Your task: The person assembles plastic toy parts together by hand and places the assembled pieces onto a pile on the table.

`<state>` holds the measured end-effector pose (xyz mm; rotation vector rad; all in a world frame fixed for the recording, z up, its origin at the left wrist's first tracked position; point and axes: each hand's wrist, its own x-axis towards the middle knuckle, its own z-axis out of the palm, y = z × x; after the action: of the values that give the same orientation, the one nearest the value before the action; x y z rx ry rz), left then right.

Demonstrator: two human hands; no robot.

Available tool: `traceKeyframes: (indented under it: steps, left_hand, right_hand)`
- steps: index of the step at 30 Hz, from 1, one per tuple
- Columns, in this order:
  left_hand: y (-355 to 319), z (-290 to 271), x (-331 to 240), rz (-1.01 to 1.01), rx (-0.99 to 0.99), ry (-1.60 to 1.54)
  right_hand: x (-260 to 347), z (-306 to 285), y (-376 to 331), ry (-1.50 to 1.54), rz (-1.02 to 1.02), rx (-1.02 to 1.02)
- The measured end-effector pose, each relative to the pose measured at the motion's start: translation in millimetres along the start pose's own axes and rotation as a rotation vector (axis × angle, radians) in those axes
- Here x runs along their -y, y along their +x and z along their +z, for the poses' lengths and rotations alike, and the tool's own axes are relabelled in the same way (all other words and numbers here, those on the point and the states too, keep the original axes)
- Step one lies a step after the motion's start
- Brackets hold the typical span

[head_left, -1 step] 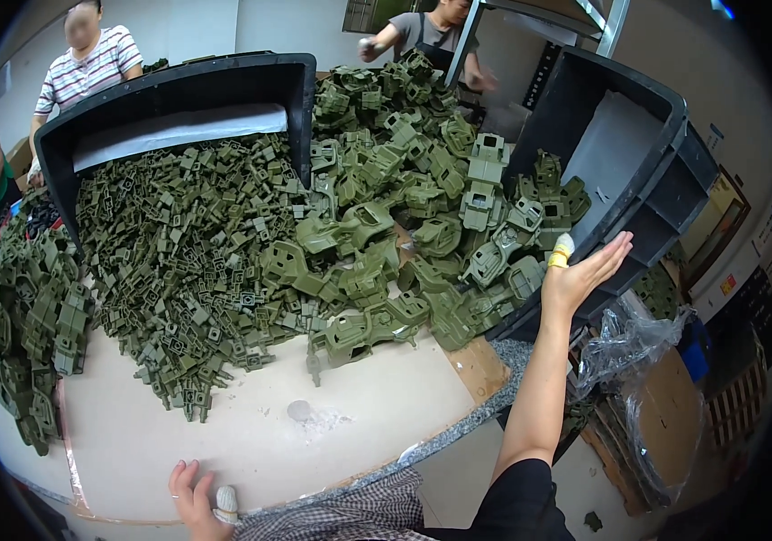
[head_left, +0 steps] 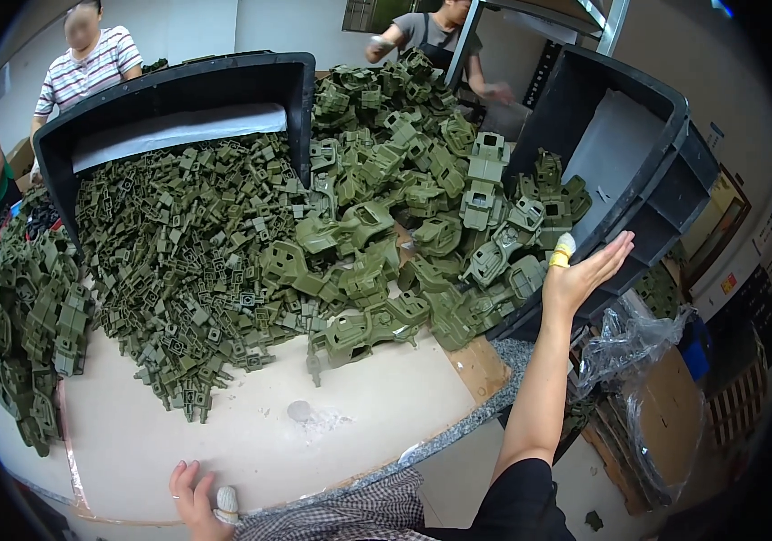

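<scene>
My right hand (head_left: 581, 275) presses with stretched fingers against the side of a tipped black plastic bin (head_left: 674, 117). Its thumb, in a white and yellow cover, lies at the bin's rim. Green moulded plastic parts (head_left: 543, 203), shaped like vehicle bodies, spill from this bin onto the heap of larger green parts (head_left: 372, 225). My left hand (head_left: 201, 505) rests at the table's front edge, fingers loosely apart, with nothing in it; a white cover is on its thumb. Farther in lies a pile of small green plastic pieces (head_left: 196, 252).
A second tipped black bin (head_left: 178, 77) stands behind the small pieces. More green parts (head_left: 25, 316) are heaped at the left edge. Clear plastic film (head_left: 629, 347) and cardboard (head_left: 661, 415) lie beside the table at right. Co-workers (head_left: 88, 54) stand across the table.
The co-worker at the back has moved both hands slightly to the right. My own hands, the bins and the heaps have not visibly moved.
</scene>
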<state>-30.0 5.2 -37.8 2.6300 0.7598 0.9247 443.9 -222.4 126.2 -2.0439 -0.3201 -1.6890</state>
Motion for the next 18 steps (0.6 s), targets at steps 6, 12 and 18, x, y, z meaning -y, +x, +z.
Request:
traceKeyframes:
  steps: [6, 12, 18]
  left_hand:
    - [4.7, -7.1, -1.7, -0.106, 0.148, 0.042]
    - [4.6, -6.2, -3.5, -0.087, 0.14, 0.06]
    - [4.9, -9.1, -6.1, -0.029, 0.11, 0.101]
  right_hand:
    - [18.1, 0.8, -28.1, 0.16, -0.283, -0.127]
    - [33.3, 45.9, -89.3, 0.123, 0.18, 0.485]
    - [51.3, 45.3, -88.8, 0.513, 0.048, 0.483]
